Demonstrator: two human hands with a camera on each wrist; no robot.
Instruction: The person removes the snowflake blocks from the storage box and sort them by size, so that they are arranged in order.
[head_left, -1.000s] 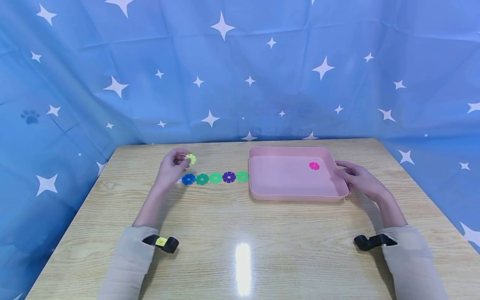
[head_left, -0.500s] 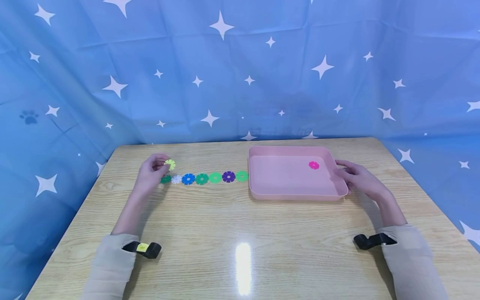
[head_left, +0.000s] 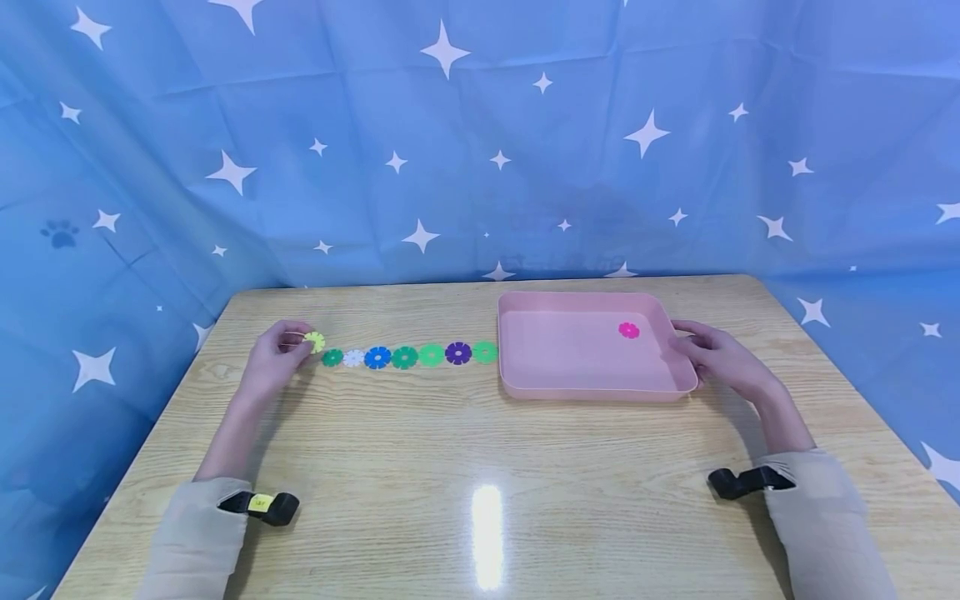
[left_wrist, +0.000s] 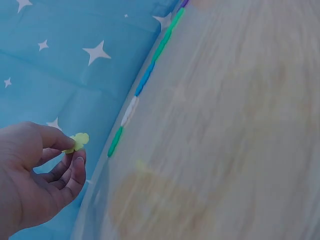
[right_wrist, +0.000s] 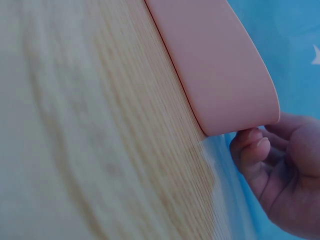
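My left hand (head_left: pixel 273 354) pinches a yellow flower-shaped plastic disc (head_left: pixel 315 342) between thumb and fingertips. In the left wrist view the disc (left_wrist: pixel 79 142) is raised above the table beside the row's near end. That row of similar discs lies flat, running from a dark green disc (head_left: pixel 332 357) and a white disc (head_left: pixel 353 358) through a blue disc (head_left: pixel 377 358) and a purple disc (head_left: pixel 458 353) to a light green disc (head_left: pixel 484 352). At the tray's right end, my right hand (head_left: pixel 720 358) grips the wall of the pink tray (head_left: pixel 585 394). Inside it lies one bright pink disc (head_left: pixel 628 331).
The wooden table (head_left: pixel 420 467) has its back edge just behind the tray. A blue star-patterned curtain (head_left: pixel 360 167) hangs behind and to both sides. The row's right end reaches the tray's left wall.
My left hand has carried the yellow disc leftward and lower, past the row's left end, uncovering the white and dark green discs. The right hand and tray have stayed put.
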